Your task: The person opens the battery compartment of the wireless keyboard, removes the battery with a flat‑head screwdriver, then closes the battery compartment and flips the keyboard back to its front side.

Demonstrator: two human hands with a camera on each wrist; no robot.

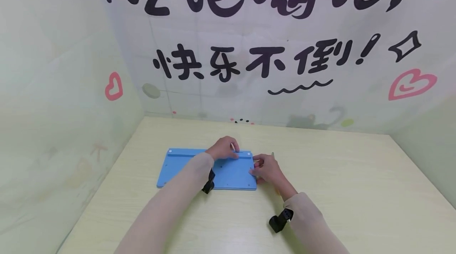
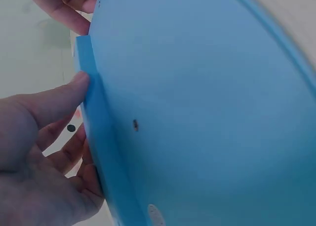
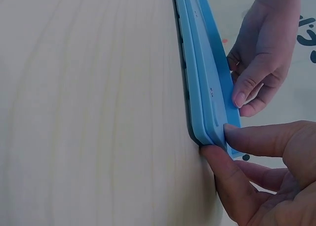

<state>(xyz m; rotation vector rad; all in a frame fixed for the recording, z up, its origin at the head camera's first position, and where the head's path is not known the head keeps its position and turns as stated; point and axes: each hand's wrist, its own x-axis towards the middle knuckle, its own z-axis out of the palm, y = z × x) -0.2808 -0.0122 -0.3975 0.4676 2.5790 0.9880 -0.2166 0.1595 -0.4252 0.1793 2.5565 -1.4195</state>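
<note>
A light blue keyboard lies face down on the table, with a raised strip along its far edge. Small dark screw spots dot its flat back. At the strip, right of its middle, my left hand holds the far edge, the thumb on the strip and the fingers curled behind it. My right hand pinches the right end of the keyboard between thumb and forefinger, as the right wrist view shows at the rounded corner. Keys show faintly along the underside there.
The pale wood table runs up to a white printed backdrop with large dark lettering. A thin greenish tip shows behind my right hand, mostly hidden; its kind cannot be told. Side walls enclose the table.
</note>
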